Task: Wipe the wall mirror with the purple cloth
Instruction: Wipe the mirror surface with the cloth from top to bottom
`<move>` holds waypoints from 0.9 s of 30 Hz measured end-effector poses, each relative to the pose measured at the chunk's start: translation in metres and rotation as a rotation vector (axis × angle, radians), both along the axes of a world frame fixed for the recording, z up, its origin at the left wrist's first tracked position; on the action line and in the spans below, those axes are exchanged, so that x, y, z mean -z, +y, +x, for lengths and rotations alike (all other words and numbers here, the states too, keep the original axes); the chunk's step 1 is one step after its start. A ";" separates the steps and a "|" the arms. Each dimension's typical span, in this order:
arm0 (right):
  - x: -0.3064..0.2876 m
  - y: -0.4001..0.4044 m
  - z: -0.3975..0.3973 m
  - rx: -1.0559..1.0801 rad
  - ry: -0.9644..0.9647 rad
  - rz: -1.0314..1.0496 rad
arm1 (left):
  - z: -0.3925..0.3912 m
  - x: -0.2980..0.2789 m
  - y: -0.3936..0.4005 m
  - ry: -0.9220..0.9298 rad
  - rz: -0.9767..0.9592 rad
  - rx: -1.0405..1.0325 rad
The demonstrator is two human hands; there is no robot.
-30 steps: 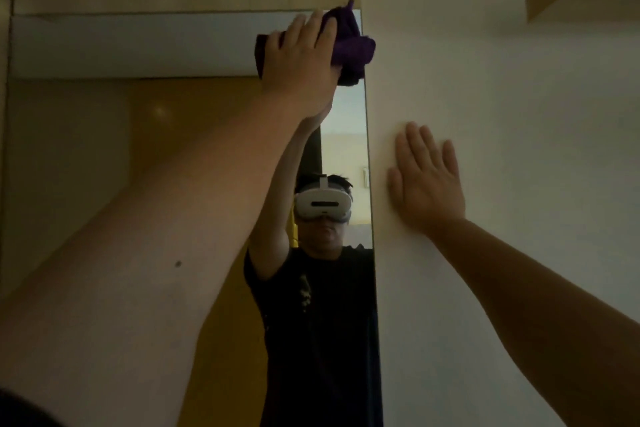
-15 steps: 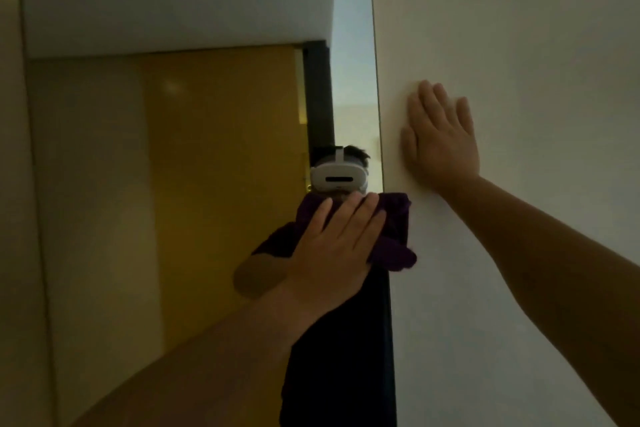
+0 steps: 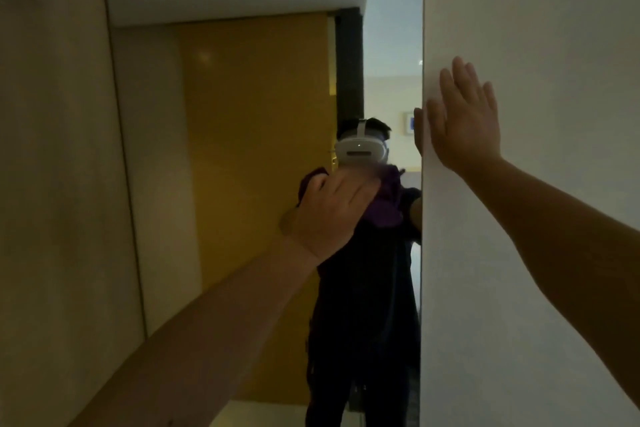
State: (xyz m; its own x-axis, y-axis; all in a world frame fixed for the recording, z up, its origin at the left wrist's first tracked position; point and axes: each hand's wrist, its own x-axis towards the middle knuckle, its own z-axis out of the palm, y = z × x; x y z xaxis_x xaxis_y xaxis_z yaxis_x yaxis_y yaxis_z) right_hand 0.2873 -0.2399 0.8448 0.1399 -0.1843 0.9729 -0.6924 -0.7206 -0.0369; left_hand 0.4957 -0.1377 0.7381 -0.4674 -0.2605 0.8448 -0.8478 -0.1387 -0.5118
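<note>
A tall wall mirror (image 3: 242, 121) fills the middle of the view, between a beige panel on its left and a white wall on its right. My left hand (image 3: 334, 211) presses the purple cloth (image 3: 388, 204) flat against the glass at mid height, close to the mirror's right edge. The cloth bunches out to the right of my fingers and part of it is hidden under my palm. My right hand (image 3: 464, 121) rests flat and open on the white wall (image 3: 536, 45), its thumb at the mirror's edge.
The mirror reflects a yellow door, a white ceiling band and a person in a dark shirt with a white headset. A beige wall panel (image 3: 52, 149) borders the mirror on the left.
My left hand has swept the cloth down from the mirror's top right corner to mid height, then slightly left. My right hand has stayed flat on the wall.
</note>
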 end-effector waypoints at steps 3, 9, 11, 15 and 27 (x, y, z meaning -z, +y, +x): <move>0.004 0.022 0.032 0.010 0.026 -0.044 | 0.042 -0.020 0.035 0.082 -0.038 -0.030; 0.048 0.077 0.128 -0.048 0.176 -0.065 | 0.145 -0.032 0.117 0.154 -0.101 -0.127; 0.069 0.099 0.165 -0.069 0.225 -0.069 | 0.187 -0.026 0.137 0.144 -0.114 -0.140; 0.102 0.133 0.231 -0.086 0.295 -0.082 | 0.254 -0.007 0.165 0.131 -0.106 -0.141; 0.177 0.127 0.295 0.130 0.435 -0.140 | 0.306 0.020 0.141 0.102 -0.148 -0.101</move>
State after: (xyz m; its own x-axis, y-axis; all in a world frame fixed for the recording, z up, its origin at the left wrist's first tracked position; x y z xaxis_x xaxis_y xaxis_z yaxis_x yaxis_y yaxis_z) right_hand 0.5819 -0.1132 0.6679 0.5245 -0.0987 0.8456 -0.7070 -0.6039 0.3680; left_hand 0.8018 0.0037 0.7182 -0.3550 -0.1714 0.9190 -0.8723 -0.2928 -0.3916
